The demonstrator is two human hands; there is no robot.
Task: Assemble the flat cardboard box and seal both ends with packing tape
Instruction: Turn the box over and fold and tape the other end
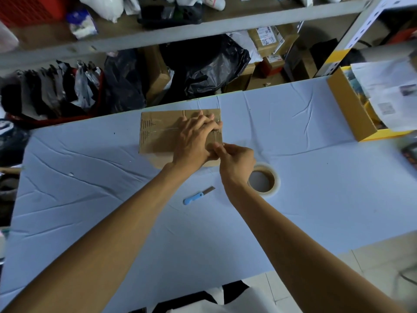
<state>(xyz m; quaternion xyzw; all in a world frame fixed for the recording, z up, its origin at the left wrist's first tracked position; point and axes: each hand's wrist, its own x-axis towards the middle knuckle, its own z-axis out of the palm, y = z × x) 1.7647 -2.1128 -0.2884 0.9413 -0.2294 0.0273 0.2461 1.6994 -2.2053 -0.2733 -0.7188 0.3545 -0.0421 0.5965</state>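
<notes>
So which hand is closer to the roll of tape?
The right. The right hand hovers just above and beside the tape roll, partly covering its near-left edge. The left hand lies farther away, pressed flat on the cardboard box.

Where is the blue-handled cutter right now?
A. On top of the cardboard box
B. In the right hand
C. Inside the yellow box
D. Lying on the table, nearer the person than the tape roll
D: the cutter lies untouched on the table, left of the tape roll.
</notes>
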